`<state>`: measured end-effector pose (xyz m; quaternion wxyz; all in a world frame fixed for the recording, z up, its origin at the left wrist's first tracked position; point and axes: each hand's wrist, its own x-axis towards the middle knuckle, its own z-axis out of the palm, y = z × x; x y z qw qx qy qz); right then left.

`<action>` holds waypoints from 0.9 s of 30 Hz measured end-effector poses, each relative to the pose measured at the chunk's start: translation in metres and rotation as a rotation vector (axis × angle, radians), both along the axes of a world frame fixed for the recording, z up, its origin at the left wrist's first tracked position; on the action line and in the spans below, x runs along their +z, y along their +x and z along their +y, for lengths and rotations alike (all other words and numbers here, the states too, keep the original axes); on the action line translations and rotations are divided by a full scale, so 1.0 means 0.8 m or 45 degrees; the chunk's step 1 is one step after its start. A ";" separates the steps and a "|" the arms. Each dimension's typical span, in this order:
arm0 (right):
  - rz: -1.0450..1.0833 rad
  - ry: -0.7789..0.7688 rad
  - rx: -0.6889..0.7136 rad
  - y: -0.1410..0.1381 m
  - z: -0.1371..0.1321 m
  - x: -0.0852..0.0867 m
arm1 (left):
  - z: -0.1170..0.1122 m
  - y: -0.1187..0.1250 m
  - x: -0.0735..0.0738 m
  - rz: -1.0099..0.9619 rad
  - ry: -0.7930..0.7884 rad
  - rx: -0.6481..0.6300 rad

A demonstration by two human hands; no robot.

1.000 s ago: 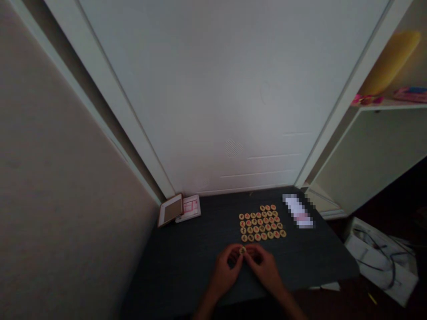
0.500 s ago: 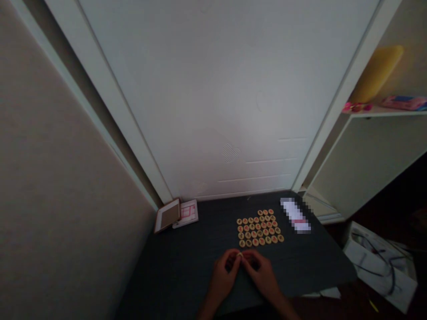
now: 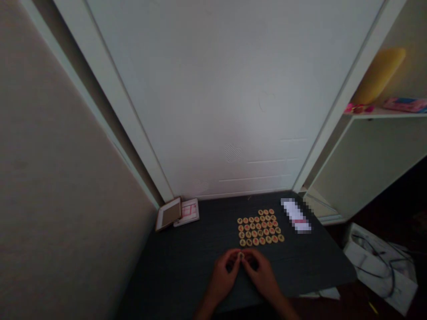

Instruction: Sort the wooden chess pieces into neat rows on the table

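My left hand (image 3: pixel 227 268) and my right hand (image 3: pixel 257 269) meet above the near part of the dark table (image 3: pixel 176 266). Between their fingertips they pinch one small round xiangqi piece (image 3: pixel 241 254), partly covered by the fingers. Just beyond my hands, several round wooden xiangqi pieces (image 3: pixel 260 232) lie flat in rows, marked with red or dark characters. The row farthest from me is short and sits toward the right. My hands are apart from these rows.
At the table's back left, an open box with a brown inside (image 3: pixel 171 214) overlaps a white box with red lines (image 3: pixel 189 211). A pixelated white item (image 3: pixel 295 215) lies at the back right. A white door panel (image 3: pixel 216 111) rises behind. A white bin with cables (image 3: pixel 380 266) stands right.
The pinched piece shows slightly more between my fingertips. My hands stay nearly in place, and the view has shifted a little. The rows of pieces look the same.
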<state>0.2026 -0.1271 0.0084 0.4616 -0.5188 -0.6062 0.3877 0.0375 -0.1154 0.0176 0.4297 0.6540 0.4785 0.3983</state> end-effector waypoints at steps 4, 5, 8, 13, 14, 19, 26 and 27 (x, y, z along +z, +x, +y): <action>0.050 -0.054 -0.019 -0.002 0.003 0.004 | -0.003 0.002 0.002 0.059 0.003 0.027; 0.059 -0.063 -0.023 -0.003 0.003 0.004 | -0.003 0.002 0.002 0.072 0.002 0.031; 0.062 -0.084 -0.037 -0.004 0.004 0.002 | -0.003 0.002 0.000 0.077 0.006 0.026; 0.059 -0.115 -0.067 -0.005 0.006 -0.002 | -0.001 0.002 -0.002 0.057 -0.043 0.010; 0.059 -0.118 -0.066 -0.004 0.006 -0.003 | 0.000 0.002 0.000 0.044 -0.064 0.011; 0.092 -0.116 -0.034 -0.002 0.003 -0.002 | 0.004 0.007 0.018 -0.020 -0.183 -0.039; 0.018 0.068 -0.095 0.012 0.013 0.012 | 0.032 0.020 0.041 -0.050 -0.186 -0.047; -0.024 0.122 -0.118 0.018 0.016 0.012 | 0.044 0.021 0.043 -0.084 -0.185 -0.064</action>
